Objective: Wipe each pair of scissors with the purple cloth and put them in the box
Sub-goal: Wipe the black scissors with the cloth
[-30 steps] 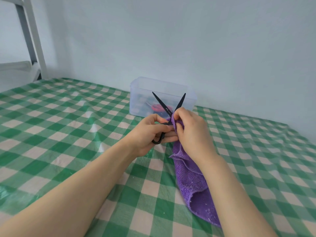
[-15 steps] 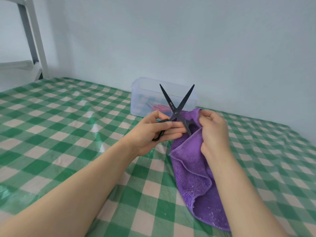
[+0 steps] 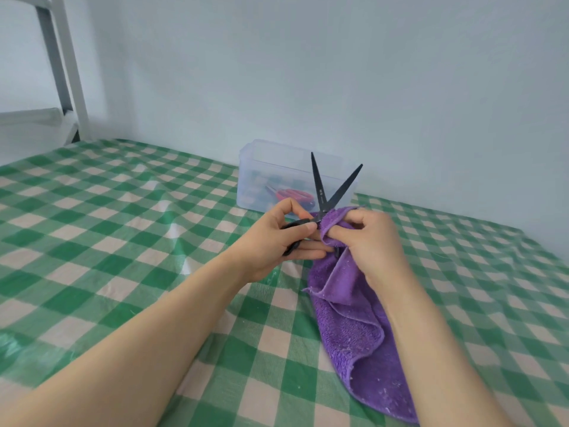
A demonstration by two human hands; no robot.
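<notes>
Black scissors [image 3: 319, 192], matte blades spread in a V, pointed up in front of the clear box [image 3: 255, 171]. Left hand [image 3: 277, 238] gripped the handles; right hand [image 3: 372, 238] pinched the purple cloth [image 3: 354, 328]. Since half a second earlier, the cloth had closed against the pivot and the V had narrowed.

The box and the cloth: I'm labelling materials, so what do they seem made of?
The box looks like clear, slightly frosted plastic: red handles show through its wall. The purple cloth looks like terry or microfibre, matte: fuzzy pile, limp folds; exact fibre unclear.
</notes>
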